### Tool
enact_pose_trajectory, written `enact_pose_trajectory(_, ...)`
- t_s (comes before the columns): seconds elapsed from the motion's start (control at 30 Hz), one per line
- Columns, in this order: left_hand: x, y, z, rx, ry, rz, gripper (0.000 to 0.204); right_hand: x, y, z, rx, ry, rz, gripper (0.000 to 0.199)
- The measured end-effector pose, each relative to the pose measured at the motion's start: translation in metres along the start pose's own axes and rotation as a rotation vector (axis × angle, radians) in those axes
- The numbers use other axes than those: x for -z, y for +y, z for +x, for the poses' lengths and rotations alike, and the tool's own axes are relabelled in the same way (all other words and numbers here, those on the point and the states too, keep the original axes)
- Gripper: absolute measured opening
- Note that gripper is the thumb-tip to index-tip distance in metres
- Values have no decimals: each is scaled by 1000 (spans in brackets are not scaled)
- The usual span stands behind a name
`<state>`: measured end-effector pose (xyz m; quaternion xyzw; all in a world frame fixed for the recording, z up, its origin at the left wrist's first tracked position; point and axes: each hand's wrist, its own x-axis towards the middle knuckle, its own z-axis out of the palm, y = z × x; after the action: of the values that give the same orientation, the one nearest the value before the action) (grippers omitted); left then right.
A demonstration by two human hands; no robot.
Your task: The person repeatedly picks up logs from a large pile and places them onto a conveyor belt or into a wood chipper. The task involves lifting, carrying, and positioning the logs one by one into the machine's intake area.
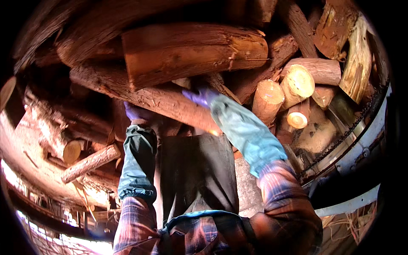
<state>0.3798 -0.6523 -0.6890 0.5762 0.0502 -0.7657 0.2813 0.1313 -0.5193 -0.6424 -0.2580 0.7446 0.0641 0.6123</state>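
A long, rough reddish-brown log (170, 104) slants across the middle, its near right end beside my right forearm. My right hand (200, 97), in a purple glove, is at the log's far edge; its fingers look stretched out and apart, though blurred. My left hand (133, 112), also gloved in purple, is close against the log's near edge. Shadow and the log hide most of its fingers, so its grip does not show. Just beyond, a thicker split log (195, 51) lies crosswise, overlapping the long one.
Cut round logs (268, 97) and a pale barkless piece (356, 59) are piled at the right, inside a curved metal rim (361, 146). A thin log (91, 163) and a pale rough trunk (44, 119) lie at the left. A dark apron (199, 170) hangs before me.
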Motion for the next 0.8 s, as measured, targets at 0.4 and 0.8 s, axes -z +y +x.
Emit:
enact_pose_trajectory(0.4, -17, 71, -84, -156, 138, 169, 68, -37, -141, -36, 508, -555, 1427, 95)
enact_pose_trajectory(0.8, -35, 17, -275, -40, -91, 52, 65, -2, -115, -271, 268, -488, 1324, 122)
